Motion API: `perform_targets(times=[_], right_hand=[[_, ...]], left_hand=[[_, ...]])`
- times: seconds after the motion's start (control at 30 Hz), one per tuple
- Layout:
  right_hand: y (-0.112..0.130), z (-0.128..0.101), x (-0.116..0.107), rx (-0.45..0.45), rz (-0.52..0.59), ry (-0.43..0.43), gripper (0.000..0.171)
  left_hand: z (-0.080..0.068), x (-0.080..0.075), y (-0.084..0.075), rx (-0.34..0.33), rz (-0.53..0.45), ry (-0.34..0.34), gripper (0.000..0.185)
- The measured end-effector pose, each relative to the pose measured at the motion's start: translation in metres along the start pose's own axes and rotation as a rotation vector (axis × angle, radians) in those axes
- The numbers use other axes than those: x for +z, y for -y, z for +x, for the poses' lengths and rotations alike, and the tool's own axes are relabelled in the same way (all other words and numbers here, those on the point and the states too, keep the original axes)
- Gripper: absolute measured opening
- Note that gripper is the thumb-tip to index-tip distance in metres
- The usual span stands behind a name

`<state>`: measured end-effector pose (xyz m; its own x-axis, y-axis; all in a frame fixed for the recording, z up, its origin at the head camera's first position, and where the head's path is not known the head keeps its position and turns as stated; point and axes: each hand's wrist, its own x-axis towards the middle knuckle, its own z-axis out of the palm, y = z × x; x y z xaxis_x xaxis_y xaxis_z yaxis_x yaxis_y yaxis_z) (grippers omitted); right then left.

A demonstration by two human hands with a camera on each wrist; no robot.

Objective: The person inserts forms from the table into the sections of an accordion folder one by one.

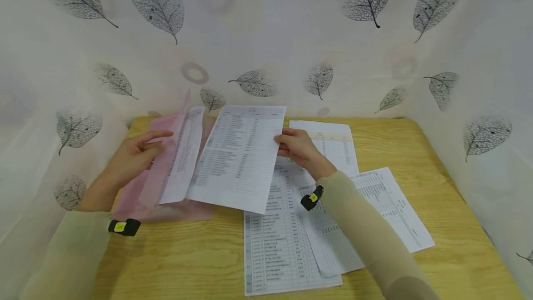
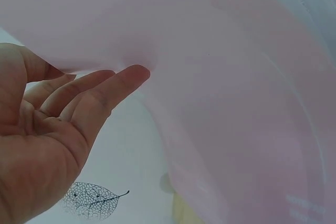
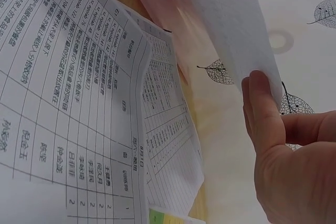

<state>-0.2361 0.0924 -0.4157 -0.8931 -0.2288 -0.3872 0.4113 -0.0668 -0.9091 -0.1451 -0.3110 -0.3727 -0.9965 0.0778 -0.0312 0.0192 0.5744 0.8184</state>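
Note:
In the head view, my left hand point(image 1: 135, 154) holds the raised cover of a translucent pink folder point(image 1: 160, 175). The left wrist view has that hand point(image 2: 68, 108) at the edge of the pink plastic point(image 2: 226, 87), a fingertip in front and the thumb partly hidden behind. A printed sheet point(image 1: 200, 152) stands inside the open folder. My right hand point(image 1: 299, 147) pinches the right edge of another printed sheet point(image 1: 241, 156), which is lifted and tilted beside the folder. In the right wrist view, the hand point(image 3: 278, 145) grips this paper point(image 3: 236, 24) between thumb and fingers.
Several printed sheets overlap on the wooden table point(image 1: 179, 258): a front one point(image 1: 270, 253), one under my right forearm point(image 1: 333, 240), one at the right point(image 1: 391, 207) and one behind point(image 1: 333, 138). Walls with a leaf pattern point(image 1: 256, 82) enclose the back and sides.

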Motion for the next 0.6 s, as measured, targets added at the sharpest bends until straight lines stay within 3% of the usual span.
perform_targets(times=[0.6], right_hand=[[0.002, 0.016, 0.042, 0.019, -0.085, 0.088, 0.043]], left_hand=[[-0.002, -0.003, 0.000, -0.004, 0.030, -0.003, 0.042]])
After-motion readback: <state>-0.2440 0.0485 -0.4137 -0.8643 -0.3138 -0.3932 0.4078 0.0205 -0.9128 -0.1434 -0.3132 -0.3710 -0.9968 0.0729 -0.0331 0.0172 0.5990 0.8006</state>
